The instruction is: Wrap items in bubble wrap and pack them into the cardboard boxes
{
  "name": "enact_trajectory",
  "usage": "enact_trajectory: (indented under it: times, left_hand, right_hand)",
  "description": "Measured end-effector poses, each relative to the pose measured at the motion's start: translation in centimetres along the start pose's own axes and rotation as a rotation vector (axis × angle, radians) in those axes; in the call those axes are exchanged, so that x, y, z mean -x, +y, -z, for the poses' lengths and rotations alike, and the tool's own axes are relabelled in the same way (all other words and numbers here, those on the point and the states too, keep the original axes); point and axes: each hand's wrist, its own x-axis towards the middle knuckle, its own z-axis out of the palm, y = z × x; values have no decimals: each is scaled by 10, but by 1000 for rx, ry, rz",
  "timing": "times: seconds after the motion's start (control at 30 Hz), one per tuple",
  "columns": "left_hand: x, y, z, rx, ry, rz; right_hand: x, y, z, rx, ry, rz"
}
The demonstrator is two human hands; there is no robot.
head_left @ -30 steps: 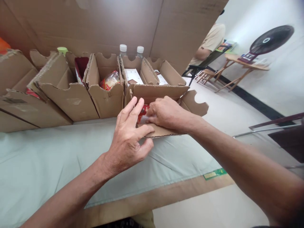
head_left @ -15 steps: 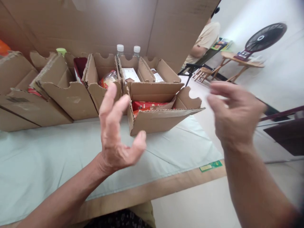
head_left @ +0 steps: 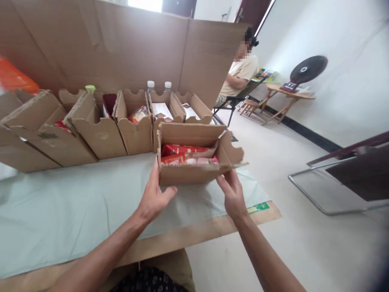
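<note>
Your R hand has come in from well right of the open-topped cardboard box to its near right corner; your L hand has gone back onto the left end. Both forearms reach fwd from the near side, angled inward, box betw. the hands. L hand's approx. half open: fingers up along the left end wall, thumb spread away, tip just by the bottom of the near wall. R hand's curled, thumb at the near wall, other fingertips hidden, so can't tell how tight it grips. Box is over the right part of the pale cloth, near side of the box row; can't tell if it's lifted. Inside: red packet at the far wall, orange packet nearer. Two white-capped bottles stand at the row's far side. Far right: seated person, plus fan.
</note>
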Motion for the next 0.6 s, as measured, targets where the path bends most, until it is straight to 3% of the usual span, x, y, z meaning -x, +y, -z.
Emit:
enact_trajectory:
  times: [0.1,0.2,0.27,0.33,0.43,0.5,0.6]
  left_hand:
    - [62,6,22,-29,21,129]
    - [99,13,55,-39,104,226]
    - [92,20,76,-3,225,195]
    - [64,28,85,30,312,77]
    - [24,42,71,32,300,-90]
    - [25,49,54,36,229,-123]
    - [61,55,44,-60,112,-39]
  right_hand:
    - [61,-9,8,60,4,-3]
    - [87,-27,-13,84,-27,16]
    - [73,-45,-39,54,-104,56]
    - [43,-60,-61,6,-194,98]
    - [11,-66,-71,-73,-121,141]
    - [17,-63,-62,-67,-23,158]
    - [55,-60,-52,16,162,173]
